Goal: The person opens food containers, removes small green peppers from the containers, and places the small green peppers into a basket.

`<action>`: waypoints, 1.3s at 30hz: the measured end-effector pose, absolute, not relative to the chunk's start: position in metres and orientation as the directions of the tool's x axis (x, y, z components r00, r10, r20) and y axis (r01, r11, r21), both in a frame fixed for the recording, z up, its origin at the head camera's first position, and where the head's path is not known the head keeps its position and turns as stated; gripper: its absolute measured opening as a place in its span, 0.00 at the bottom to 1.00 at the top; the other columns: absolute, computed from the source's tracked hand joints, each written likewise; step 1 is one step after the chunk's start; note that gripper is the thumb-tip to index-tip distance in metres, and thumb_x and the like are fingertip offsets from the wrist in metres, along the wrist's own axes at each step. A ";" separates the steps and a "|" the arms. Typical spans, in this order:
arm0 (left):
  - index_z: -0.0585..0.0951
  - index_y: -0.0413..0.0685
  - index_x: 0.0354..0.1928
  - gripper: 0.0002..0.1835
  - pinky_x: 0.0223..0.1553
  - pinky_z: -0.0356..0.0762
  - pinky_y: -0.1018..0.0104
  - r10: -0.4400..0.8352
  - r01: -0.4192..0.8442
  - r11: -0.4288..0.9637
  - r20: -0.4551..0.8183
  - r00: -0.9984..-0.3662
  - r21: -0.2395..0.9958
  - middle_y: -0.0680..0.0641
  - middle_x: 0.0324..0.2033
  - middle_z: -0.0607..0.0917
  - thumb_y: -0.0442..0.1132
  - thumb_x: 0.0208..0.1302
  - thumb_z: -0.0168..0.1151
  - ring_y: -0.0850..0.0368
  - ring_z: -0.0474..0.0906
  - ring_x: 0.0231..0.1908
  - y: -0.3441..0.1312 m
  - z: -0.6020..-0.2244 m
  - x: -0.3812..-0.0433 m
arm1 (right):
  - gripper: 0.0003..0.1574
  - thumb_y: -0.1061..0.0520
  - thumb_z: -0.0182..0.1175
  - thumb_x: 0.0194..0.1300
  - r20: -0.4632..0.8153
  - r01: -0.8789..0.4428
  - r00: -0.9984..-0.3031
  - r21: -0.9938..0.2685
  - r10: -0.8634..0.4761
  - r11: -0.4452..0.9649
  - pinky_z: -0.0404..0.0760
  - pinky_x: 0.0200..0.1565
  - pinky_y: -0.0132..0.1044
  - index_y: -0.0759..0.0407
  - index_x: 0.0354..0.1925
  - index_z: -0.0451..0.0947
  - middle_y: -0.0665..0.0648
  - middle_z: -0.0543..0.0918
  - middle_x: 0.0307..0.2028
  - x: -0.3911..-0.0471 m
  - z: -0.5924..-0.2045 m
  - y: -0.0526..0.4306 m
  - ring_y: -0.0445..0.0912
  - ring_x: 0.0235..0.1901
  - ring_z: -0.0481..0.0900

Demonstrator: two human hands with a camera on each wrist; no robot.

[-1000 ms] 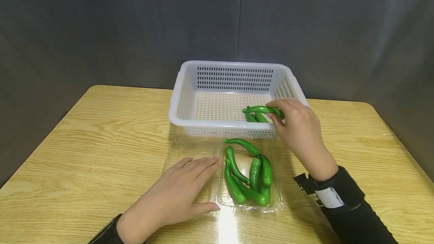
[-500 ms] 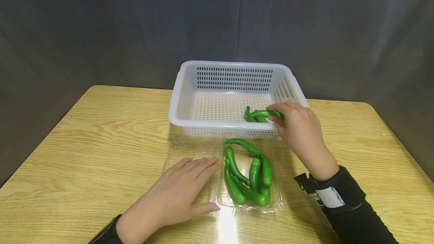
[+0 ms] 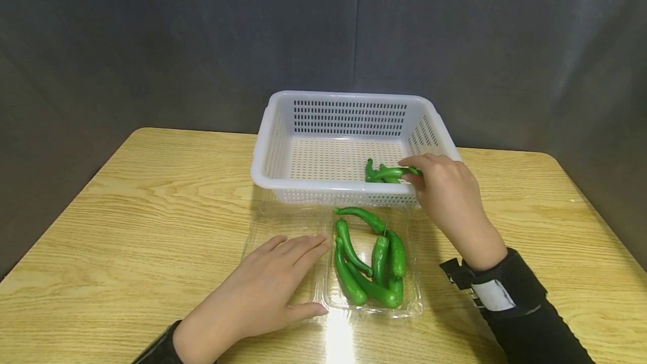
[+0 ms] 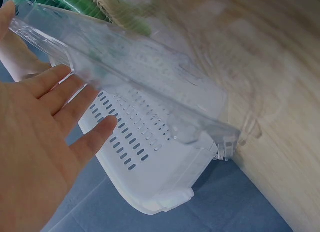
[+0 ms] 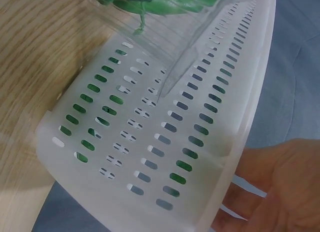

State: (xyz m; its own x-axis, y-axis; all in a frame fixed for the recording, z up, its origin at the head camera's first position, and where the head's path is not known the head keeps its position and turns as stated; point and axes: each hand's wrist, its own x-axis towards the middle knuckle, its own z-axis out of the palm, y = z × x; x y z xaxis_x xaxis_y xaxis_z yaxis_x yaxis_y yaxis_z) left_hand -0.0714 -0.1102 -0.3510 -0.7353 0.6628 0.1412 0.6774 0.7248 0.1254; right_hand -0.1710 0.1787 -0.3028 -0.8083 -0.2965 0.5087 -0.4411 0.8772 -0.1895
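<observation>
Pepper (image 3: 394,173), pinched in the right hand (image 3: 449,191), sits inside the basket (image 3: 328,185); its long axis runs sideways, the free end pointing left from that hand; the left hand (image 3: 265,282), straight-fingered, lies over the clear box (image 3: 290,219).

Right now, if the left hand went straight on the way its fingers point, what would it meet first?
The left hand would probably meet the clear plastic tray's left rim, then the slender green vegetables inside; the hand's height is unclear.
</observation>
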 end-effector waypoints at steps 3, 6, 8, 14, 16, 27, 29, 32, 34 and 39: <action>0.64 0.49 0.74 0.47 0.68 0.62 0.51 0.662 0.675 0.727 0.135 -0.737 0.125 0.51 0.71 0.66 0.70 0.61 0.57 0.54 0.64 0.69 -0.110 -0.351 -0.071 | 0.16 0.70 0.67 0.57 0.502 -0.432 -0.816 -0.200 -0.287 0.879 0.78 0.38 0.57 0.63 0.45 0.85 0.64 0.86 0.42 -0.170 -0.302 0.179 0.62 0.41 0.83; 0.64 0.49 0.74 0.47 0.68 0.62 0.50 0.661 0.674 0.729 0.132 -0.739 0.125 0.51 0.72 0.66 0.70 0.61 0.57 0.54 0.64 0.69 -0.110 -0.351 -0.071 | 0.16 0.71 0.67 0.57 0.495 -0.425 -0.823 -0.210 -0.279 0.881 0.78 0.38 0.57 0.62 0.46 0.85 0.64 0.86 0.43 -0.170 -0.302 0.178 0.62 0.42 0.83; 0.64 0.49 0.74 0.47 0.68 0.62 0.50 0.660 0.673 0.729 0.133 -0.740 0.126 0.51 0.71 0.66 0.70 0.61 0.57 0.54 0.64 0.69 -0.110 -0.351 -0.071 | 0.16 0.71 0.67 0.58 0.491 -0.424 -0.826 -0.214 -0.278 0.880 0.78 0.38 0.56 0.63 0.45 0.85 0.64 0.86 0.43 -0.170 -0.302 0.178 0.62 0.42 0.83; 0.64 0.49 0.74 0.47 0.68 0.62 0.51 0.659 0.674 0.727 0.141 -0.738 0.129 0.51 0.71 0.66 0.70 0.61 0.57 0.54 0.64 0.68 -0.110 -0.351 -0.071 | 0.14 0.71 0.65 0.59 0.472 -0.402 -0.841 -0.223 -0.263 0.888 0.79 0.36 0.56 0.63 0.45 0.85 0.64 0.86 0.42 -0.170 -0.301 0.178 0.62 0.41 0.83; 0.64 0.49 0.74 0.47 0.68 0.62 0.51 0.660 0.675 0.726 0.143 -0.737 0.127 0.51 0.71 0.66 0.70 0.61 0.57 0.54 0.64 0.68 -0.110 -0.352 -0.071 | 0.14 0.71 0.65 0.59 0.480 -0.400 -0.839 -0.226 -0.256 0.888 0.79 0.34 0.55 0.63 0.44 0.85 0.64 0.86 0.42 -0.170 -0.300 0.178 0.61 0.39 0.83; 0.64 0.48 0.74 0.46 0.68 0.62 0.52 0.669 0.686 0.718 0.158 -0.726 0.114 0.50 0.71 0.67 0.70 0.61 0.57 0.55 0.65 0.68 -0.111 -0.352 -0.071 | 0.09 0.63 0.63 0.66 0.576 -0.451 -0.780 -0.247 -0.245 0.857 0.77 0.26 0.48 0.61 0.44 0.84 0.60 0.86 0.41 -0.167 -0.297 0.173 0.54 0.33 0.83; 0.64 0.48 0.74 0.47 0.68 0.62 0.52 0.668 0.684 0.720 0.153 -0.728 0.114 0.50 0.71 0.67 0.70 0.61 0.57 0.54 0.65 0.68 -0.111 -0.352 -0.071 | 0.09 0.62 0.63 0.66 0.598 -0.468 -0.762 -0.244 -0.248 0.850 0.76 0.25 0.47 0.60 0.45 0.84 0.59 0.86 0.39 -0.166 -0.297 0.172 0.52 0.31 0.82; 0.64 0.48 0.74 0.47 0.68 0.62 0.52 0.667 0.682 0.721 0.148 -0.730 0.117 0.50 0.71 0.67 0.70 0.61 0.57 0.54 0.65 0.68 -0.111 -0.352 -0.071 | 0.09 0.62 0.62 0.66 0.628 -0.497 -0.733 -0.235 -0.260 0.835 0.75 0.24 0.45 0.60 0.44 0.84 0.58 0.85 0.36 -0.164 -0.295 0.170 0.50 0.30 0.80; 0.64 0.48 0.74 0.47 0.68 0.62 0.52 0.667 0.682 0.722 0.148 -0.731 0.117 0.50 0.71 0.67 0.70 0.61 0.57 0.54 0.65 0.68 -0.111 -0.351 -0.071 | 0.08 0.63 0.62 0.65 0.641 -0.519 -0.717 -0.226 -0.275 0.824 0.75 0.25 0.44 0.60 0.43 0.84 0.58 0.85 0.35 -0.162 -0.294 0.169 0.50 0.30 0.80; 0.65 0.48 0.74 0.46 0.68 0.62 0.52 0.668 0.684 0.720 0.149 -0.729 0.119 0.50 0.71 0.68 0.70 0.61 0.57 0.54 0.65 0.68 -0.110 -0.351 -0.072 | 0.08 0.66 0.63 0.63 0.647 -0.580 -0.680 -0.185 -0.346 0.793 0.75 0.26 0.41 0.63 0.41 0.84 0.58 0.84 0.34 -0.155 -0.291 0.164 0.49 0.31 0.78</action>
